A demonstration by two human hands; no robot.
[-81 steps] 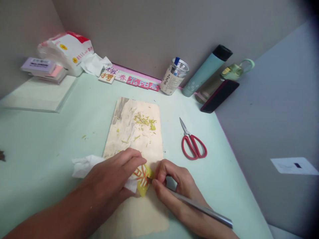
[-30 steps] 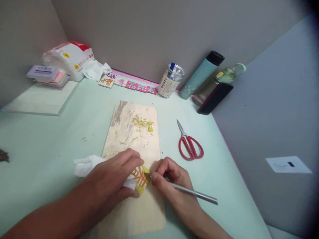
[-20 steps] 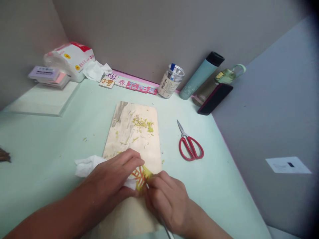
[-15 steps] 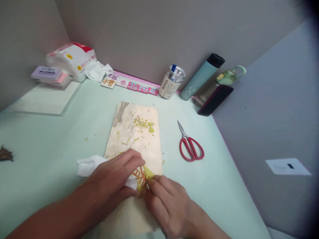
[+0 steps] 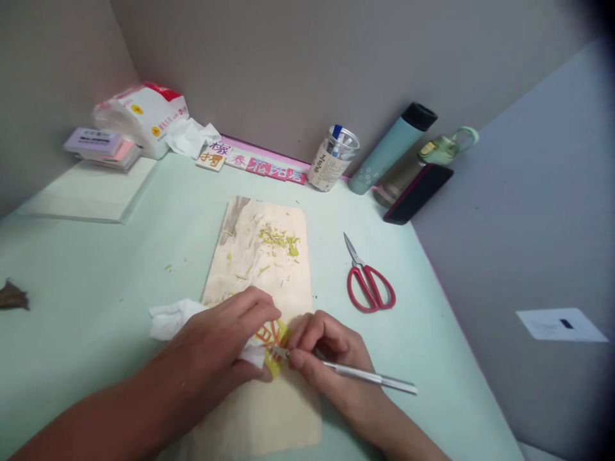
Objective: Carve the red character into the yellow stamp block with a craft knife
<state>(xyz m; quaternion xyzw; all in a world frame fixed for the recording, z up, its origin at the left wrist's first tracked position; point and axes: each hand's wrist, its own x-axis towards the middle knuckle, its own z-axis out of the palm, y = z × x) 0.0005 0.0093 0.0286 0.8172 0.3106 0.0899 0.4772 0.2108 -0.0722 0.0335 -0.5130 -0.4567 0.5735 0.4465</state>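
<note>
My left hand (image 5: 235,333) grips a small yellow piece (image 5: 273,368) with orange-red character strokes on its face, and a white tissue (image 5: 175,318) is bunched under the same hand. Between the fingers of my right hand (image 5: 331,355) is a silver craft knife (image 5: 375,376). Its blade tip rests at the strokes of the piece, and its handle points to the lower right. Both hands are over a pale wooden board (image 5: 293,291), where yellow shavings (image 5: 281,240) lie scattered on the upper part.
Red-handled scissors (image 5: 368,285) lie right of the board. Along the back stand a tissue pack (image 5: 144,118), character tiles (image 5: 259,165), a clear jar (image 5: 331,160), a teal bottle (image 5: 391,150), a green-lidded bottle (image 5: 439,150) and a leaning phone (image 5: 418,194). Stacked pads (image 5: 98,146) sit at left.
My right hand has turned and opened its grip somewhat, so the knife's blade and long handle now show. The left hand stays on the yellow piece. The view has shifted slightly.
</note>
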